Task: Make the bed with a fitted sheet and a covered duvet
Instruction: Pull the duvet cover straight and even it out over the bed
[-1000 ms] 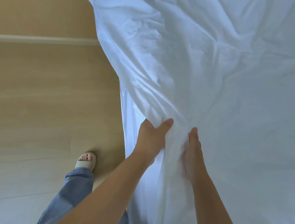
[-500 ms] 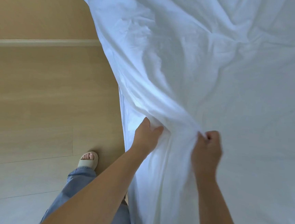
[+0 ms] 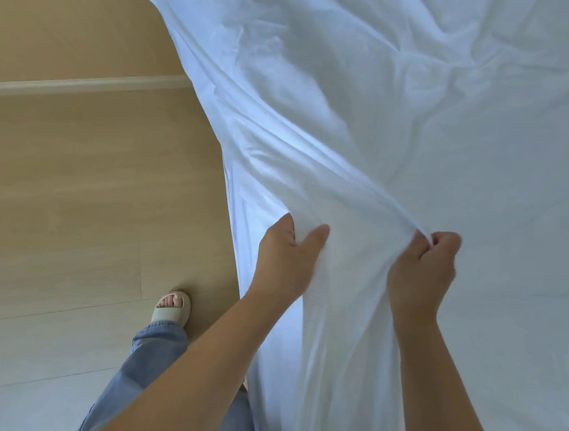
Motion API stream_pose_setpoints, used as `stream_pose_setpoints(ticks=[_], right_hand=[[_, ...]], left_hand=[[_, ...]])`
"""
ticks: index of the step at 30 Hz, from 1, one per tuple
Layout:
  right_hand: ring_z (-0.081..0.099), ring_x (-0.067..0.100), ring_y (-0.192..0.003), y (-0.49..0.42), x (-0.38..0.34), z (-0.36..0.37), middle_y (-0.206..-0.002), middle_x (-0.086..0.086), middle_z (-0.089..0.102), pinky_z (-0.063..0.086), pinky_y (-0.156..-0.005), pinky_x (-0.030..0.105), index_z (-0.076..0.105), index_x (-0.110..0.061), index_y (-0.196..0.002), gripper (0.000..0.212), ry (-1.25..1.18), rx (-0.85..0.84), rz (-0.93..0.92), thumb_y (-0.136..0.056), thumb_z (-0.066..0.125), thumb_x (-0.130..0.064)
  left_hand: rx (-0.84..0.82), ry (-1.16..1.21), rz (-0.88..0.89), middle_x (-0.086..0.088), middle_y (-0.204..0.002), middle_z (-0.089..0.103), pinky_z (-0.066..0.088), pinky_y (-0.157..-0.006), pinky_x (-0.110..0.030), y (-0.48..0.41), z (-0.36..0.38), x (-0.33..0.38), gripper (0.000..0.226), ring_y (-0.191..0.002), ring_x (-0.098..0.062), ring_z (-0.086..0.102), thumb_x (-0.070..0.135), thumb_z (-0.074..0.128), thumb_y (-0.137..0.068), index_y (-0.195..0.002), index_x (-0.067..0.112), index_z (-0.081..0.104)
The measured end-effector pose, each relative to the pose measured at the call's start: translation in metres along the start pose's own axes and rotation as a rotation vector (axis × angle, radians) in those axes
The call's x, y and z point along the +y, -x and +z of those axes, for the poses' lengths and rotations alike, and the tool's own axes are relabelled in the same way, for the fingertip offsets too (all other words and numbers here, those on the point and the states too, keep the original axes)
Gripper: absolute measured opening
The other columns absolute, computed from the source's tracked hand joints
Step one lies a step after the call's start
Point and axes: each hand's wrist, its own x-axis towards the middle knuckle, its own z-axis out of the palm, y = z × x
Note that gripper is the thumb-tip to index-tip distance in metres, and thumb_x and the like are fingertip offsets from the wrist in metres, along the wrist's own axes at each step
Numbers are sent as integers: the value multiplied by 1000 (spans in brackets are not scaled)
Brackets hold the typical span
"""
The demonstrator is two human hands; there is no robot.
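White sheet (image 3: 422,124) fills the right and far part of the view, spread over the bed and creased into soft ridges; its left edge hangs down the side of the bed toward the floor (image 3: 73,179), and a long taut fold runs from the far left down to the hands at the near centre. The left hand (image 3: 286,260) holds the sheet at that hanging edge; its thumb lies on top of the cloth, while its fingers (image 3: 286,224) reach round the edge, and most of them are hidden behind the fabric. The right hand (image 3: 422,272) is just to the right, apart from the left with a gathered swag of cloth between them; its fingers (image 3: 446,241) are curled tight into a fist, pinching a bunched peak of the sheet and lifting it off the bed. Below both hands the cloth falls in loose vertical folds between the forearms. On the left lies pale wood flooring; a light baseboard (image 3: 81,84) crosses the far left under a tan wall (image 3: 53,6). Near the bed's edge a foot in a cream sandal (image 3: 173,310) stands on the floor; a blue jeans leg (image 3: 146,358) shows beneath the left forearm.
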Motion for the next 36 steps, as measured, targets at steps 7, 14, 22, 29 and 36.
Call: stream_pose_setpoints(ticks=[7, 14, 22, 29, 36], right_hand=[[42, 31, -53, -46, 19, -26, -61, 7, 48, 19, -58, 30, 39, -7, -94, 16, 168, 177, -216, -97, 39, -23], [60, 40, -81, -18, 73, 39, -82, 19, 61, 33, -61, 37, 42, -7, -97, 26, 457, -203, -154, -100, 33, -31], [52, 37, -102, 22, 65, 43, -106, 21, 57, 40, -89, 45, 51, 7, -113, 36, 243, -280, -68, -94, 49, -23], [60, 37, -89, 34, 22, 20, -86, 17, 62, 40, -73, 39, 51, -2, -102, 31, 296, -364, -107, -98, 45, -33], [51, 10, -50, 73, -42, -7, -52, -6, 49, 33, -50, 29, 41, -24, -69, 29, 62, -187, -309, -92, 49, -41]], left_hand=[[-366, 178, -184, 1, -73, 72, 56, -68, -27, 8, 11, 10, 19, -68, -13, 68, 14, 46, -95, -86, 13, 64], [-33, -325, -208, -10, -90, 69, 53, -74, -35, -25, 18, -26, 33, -84, -26, 65, 30, 65, -82, -102, 5, 63], [-97, -446, -375, -5, -121, 49, 41, -64, -25, -38, 33, -45, 94, -95, -20, 53, 59, 73, -65, -131, 7, 33], [-65, -234, -279, -5, -59, 40, 32, -49, -26, -27, 21, -10, 20, -54, -21, 38, 4, 49, -78, -60, 10, 40], [156, -381, 42, -1, -51, 49, 34, -44, -22, 55, -123, 30, 20, -47, -8, 41, 16, 39, -58, -63, 0, 50]])
